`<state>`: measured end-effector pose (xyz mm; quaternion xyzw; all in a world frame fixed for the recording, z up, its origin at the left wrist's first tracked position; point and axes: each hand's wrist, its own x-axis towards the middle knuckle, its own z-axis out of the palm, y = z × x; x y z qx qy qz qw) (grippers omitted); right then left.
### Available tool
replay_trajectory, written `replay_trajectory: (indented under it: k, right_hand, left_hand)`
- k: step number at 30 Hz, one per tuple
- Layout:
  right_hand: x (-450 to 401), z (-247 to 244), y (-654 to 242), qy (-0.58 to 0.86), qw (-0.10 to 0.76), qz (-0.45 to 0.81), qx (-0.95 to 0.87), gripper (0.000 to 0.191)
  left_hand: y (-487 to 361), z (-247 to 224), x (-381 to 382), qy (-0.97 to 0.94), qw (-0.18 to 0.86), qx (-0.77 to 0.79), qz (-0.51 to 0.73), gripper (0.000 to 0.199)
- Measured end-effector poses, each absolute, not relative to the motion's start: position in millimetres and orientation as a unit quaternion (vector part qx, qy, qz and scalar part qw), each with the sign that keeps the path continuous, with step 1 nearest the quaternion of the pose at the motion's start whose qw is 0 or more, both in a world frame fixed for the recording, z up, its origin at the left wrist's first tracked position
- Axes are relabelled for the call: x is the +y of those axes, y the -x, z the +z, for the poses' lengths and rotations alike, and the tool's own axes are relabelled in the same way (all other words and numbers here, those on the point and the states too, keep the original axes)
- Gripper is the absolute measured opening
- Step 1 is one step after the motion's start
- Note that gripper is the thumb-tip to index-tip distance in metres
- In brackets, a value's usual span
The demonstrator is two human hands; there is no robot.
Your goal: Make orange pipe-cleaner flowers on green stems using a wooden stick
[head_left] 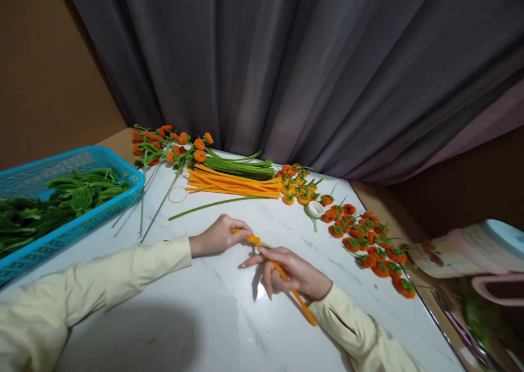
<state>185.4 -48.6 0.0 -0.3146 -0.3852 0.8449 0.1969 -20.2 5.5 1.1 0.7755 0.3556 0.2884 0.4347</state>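
Pinching orange strip [303, 306] by its coiled end: left hand [223, 234]. Right hand [295, 272] grips it farther along, tail passing beneath palm. Strip over white table [221, 323], green basket [135, 178] leftward.

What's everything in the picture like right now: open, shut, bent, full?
Left hand: pinching the orange strip
Right hand: holding the strip too
Orange strip: part twisted, part straight
Blue basket: open on top, holding green leaves
Spare orange strips: bunched together
Green strips: bunched together
Single green strip: gently curved
Jug: lid on
Curtain: hanging in folds
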Motion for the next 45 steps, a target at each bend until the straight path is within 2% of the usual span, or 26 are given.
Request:
replay_trajectory:
  k: [3,10,15,21,31,39,45]
  right_hand:
    - [-48.8,0.7,-186.1,0.309,0.185,0.847,-0.390,0.049]
    - [-51.7,7.2,-189.5,0.263,0.157,0.867,-0.393,0.046]
    - [-50.8,6.5,-191.3,0.248,0.142,0.875,-0.392,0.041]
    - [-50.4,2.0,-187.9,0.274,0.204,0.864,-0.370,0.032]
    - [-56.0,2.9,-183.5,0.315,0.227,0.831,-0.399,0.038]
    - [-53.9,0.2,-179.0,0.306,0.275,0.835,-0.364,0.033]
    - [-46.8,-9.5,-183.9,0.318,0.250,0.849,-0.339,0.037]
  left_hand:
    - [21.6,4.9,12.1,-0.754,0.500,0.353,0.240,0.027]
    - [27.3,11.5,17.9,-0.713,0.579,0.370,0.139,0.032]
    - [32.4,15.2,22.1,-0.689,0.642,0.324,0.090,0.027]
    - [37.5,10.3,28.6,-0.622,0.735,0.262,0.064,0.020]
    - [34.8,6.3,25.4,-0.487,0.847,0.202,0.072,0.015]
    - [25.1,3.4,19.3,-0.469,0.827,0.227,0.214,0.023]
    - [23.6,-1.3,14.8,-0.612,0.693,0.275,0.265,0.034]
